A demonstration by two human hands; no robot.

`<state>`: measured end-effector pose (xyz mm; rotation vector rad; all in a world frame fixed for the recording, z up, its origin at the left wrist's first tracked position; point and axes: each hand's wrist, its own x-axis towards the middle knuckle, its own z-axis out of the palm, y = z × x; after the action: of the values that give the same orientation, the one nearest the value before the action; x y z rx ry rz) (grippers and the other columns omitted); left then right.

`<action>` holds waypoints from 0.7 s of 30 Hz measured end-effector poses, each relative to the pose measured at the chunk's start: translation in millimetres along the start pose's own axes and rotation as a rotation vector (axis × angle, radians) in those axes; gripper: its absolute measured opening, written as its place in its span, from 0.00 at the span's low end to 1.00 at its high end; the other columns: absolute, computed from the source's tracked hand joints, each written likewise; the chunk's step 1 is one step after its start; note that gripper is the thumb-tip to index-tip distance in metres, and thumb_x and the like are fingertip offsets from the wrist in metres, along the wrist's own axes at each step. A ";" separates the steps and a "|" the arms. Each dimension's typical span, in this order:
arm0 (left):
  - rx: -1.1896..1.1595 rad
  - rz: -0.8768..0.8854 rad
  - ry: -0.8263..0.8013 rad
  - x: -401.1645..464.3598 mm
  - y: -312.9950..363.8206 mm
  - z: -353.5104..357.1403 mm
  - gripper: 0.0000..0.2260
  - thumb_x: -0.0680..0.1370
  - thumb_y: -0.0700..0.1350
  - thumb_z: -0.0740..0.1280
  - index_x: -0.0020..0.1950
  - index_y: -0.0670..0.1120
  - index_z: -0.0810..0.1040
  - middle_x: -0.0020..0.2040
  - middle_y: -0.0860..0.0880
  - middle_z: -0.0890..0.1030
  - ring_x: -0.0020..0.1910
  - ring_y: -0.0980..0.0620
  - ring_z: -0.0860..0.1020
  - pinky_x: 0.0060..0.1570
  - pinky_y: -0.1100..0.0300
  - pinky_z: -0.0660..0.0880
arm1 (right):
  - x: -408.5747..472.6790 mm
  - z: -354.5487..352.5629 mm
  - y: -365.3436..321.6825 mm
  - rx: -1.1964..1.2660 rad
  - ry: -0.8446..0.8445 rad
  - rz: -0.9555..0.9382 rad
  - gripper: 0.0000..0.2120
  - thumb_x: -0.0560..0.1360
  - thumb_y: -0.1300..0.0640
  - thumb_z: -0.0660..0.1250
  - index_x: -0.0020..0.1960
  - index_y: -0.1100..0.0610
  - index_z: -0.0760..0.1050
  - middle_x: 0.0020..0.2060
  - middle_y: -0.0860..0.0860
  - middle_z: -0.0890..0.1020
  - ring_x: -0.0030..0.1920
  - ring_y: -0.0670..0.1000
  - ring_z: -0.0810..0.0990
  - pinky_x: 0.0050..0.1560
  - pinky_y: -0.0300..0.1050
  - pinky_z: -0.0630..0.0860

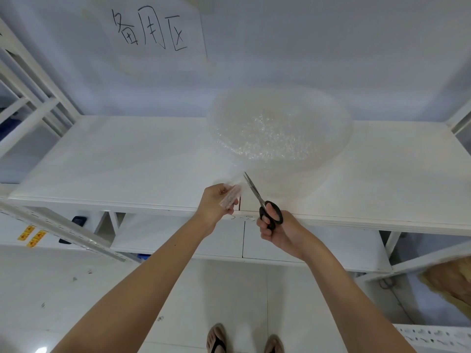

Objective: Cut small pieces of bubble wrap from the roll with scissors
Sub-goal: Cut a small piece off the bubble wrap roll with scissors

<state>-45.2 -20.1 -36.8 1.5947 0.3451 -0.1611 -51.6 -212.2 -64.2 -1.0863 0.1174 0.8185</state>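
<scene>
The right hand grips the scissors at the shelf's front edge, blades pointing up and left toward the bubble wrap roll. The left hand pinches the loose wrap end.

Bubble wrap roll – clear glossy plastic; scissors – shiny metal blades, black handles; shelf – smooth white.

A storeroom: white metal shelving, handwritten wall sign.
</scene>
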 end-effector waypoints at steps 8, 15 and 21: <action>-0.004 0.023 0.017 -0.8 4.0 2.4 0.10 0.78 0.43 0.69 0.47 0.35 0.78 0.34 0.44 0.73 0.28 0.52 0.70 0.28 0.64 0.69 | -1.7 1.5 -1.6 -0.018 -0.001 -0.014 0.20 0.68 0.44 0.71 0.35 0.57 0.66 0.31 0.51 0.69 0.30 0.49 0.62 0.35 0.40 0.63; 0.030 0.054 0.045 -3.3 4.7 7.0 0.16 0.80 0.43 0.67 0.33 0.43 0.71 0.21 0.55 0.72 0.22 0.58 0.68 0.26 0.68 0.68 | 5.0 6.9 -2.7 -0.061 0.012 -0.001 0.19 0.72 0.43 0.67 0.36 0.57 0.67 0.32 0.51 0.70 0.31 0.50 0.63 0.36 0.40 0.65; 0.000 0.028 0.035 -0.7 6.7 3.4 0.11 0.78 0.44 0.69 0.39 0.40 0.74 0.27 0.50 0.73 0.33 0.47 0.71 0.31 0.60 0.69 | 0.5 8.0 -1.6 -0.047 0.031 -0.053 0.19 0.71 0.46 0.69 0.34 0.57 0.66 0.31 0.51 0.67 0.30 0.49 0.62 0.34 0.41 0.63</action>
<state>-43.3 -23.7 -30.4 1.6036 0.3497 -0.1114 -52.6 -205.7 -59.4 -1.1419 0.0962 0.7601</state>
